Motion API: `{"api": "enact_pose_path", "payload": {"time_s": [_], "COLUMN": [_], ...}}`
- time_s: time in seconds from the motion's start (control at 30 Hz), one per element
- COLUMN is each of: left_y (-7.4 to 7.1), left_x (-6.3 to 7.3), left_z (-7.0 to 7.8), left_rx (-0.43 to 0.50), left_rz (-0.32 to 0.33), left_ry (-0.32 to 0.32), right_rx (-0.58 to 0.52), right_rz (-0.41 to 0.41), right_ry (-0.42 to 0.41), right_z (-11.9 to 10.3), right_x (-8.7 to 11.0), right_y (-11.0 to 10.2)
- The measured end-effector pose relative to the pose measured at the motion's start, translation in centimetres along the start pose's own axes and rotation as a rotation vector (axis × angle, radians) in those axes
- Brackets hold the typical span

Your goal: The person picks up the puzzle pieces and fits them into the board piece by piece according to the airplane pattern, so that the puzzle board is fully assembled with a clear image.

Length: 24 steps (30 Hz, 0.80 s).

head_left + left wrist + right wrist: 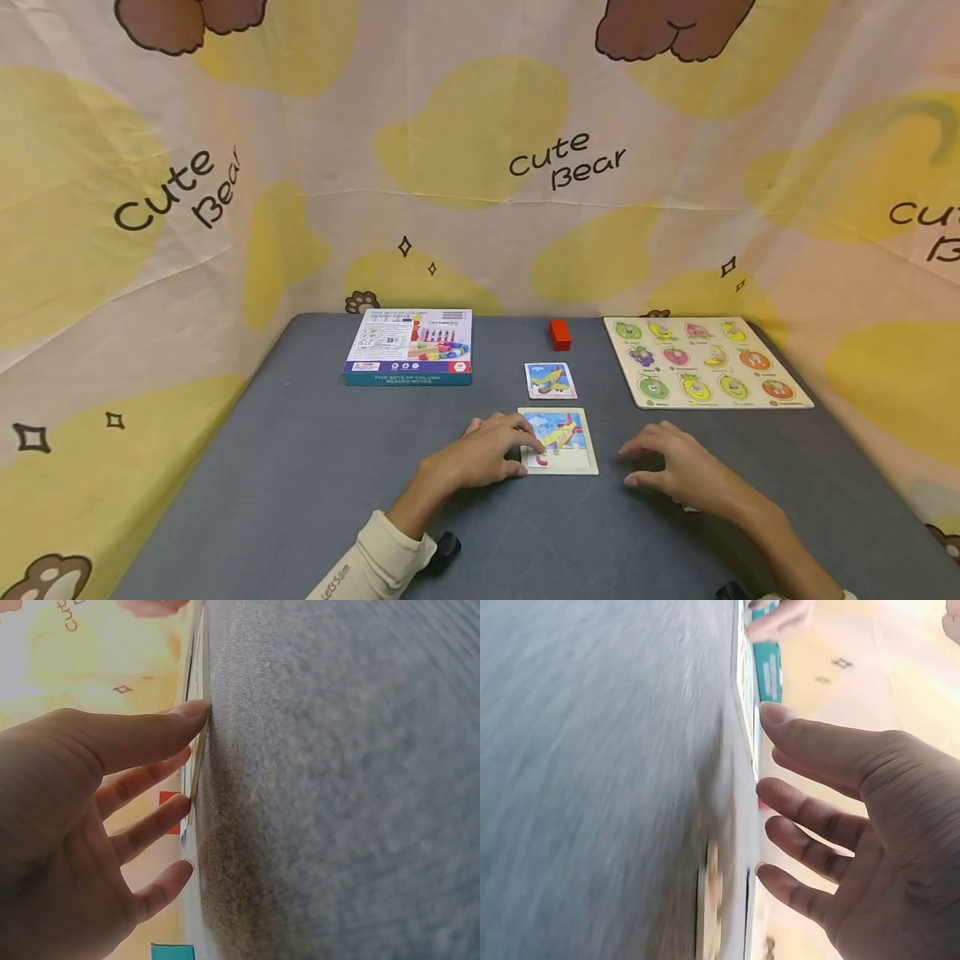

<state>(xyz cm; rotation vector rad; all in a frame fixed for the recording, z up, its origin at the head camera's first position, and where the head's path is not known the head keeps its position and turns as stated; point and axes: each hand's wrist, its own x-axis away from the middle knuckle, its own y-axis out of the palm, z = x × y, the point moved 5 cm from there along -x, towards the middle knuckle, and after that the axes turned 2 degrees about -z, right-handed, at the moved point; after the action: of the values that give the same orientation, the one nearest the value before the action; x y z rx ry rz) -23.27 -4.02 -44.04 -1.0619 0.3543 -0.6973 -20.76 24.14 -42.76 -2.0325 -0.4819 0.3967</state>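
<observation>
A small jigsaw tray (pixel 573 462) with a partly assembled airplane picture lies on the table. My left hand (pixel 491 450) rests at its left side, index finger over the lower left piece and thumb at the near left corner. In the left wrist view the thumb (pixel 161 735) touches the tray's edge, the other fingers spread loosely. To the right of the tray my right hand (pixel 686 471) hovers with fingers loosely bent, nothing between them. Beyond the tray lies an airplane picture card (pixel 551 381). Wooden pieces (pixel 709 907) lie below the right hand, mostly hidden in the head view.
A box of beaded columns (pixel 408 347) lies at the back left of the grey table (pixel 300 467). A red block (pixel 560 335) stands behind the card. At the back right is a fruit puzzle board (pixel 708 364). A patterned cloth (pixel 465 183) hangs behind the table.
</observation>
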Motion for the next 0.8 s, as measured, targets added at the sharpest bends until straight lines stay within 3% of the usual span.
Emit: {"api": "enact_pose_path", "payload": {"time_s": [0.2, 0.47, 0.7, 0.8], "left_y": [0.0, 0.1, 0.1, 0.1], "left_x": [0.0, -0.1, -0.1, -0.1], "left_z": [0.0, -0.1, -0.1, -0.1], "left_rx": [0.008, 0.013, 0.012, 0.017], "left_rz": [0.002, 0.004, 0.014, 0.015], "left_ry": [0.001, 0.001, 0.005, 0.004], "right_rx": [-0.039, 0.067, 0.132, 0.134], "right_rz": [0.022, 0.048, 0.171, 0.179], "right_ry": [0.024, 0.093, -0.016, -0.025], "right_z": [1.7, 3.9, 4.7, 5.0], "right_x": [2.6, 5.1, 6.5, 6.8], "right_y": [-0.8, -1.5, -1.8, -1.7]}}
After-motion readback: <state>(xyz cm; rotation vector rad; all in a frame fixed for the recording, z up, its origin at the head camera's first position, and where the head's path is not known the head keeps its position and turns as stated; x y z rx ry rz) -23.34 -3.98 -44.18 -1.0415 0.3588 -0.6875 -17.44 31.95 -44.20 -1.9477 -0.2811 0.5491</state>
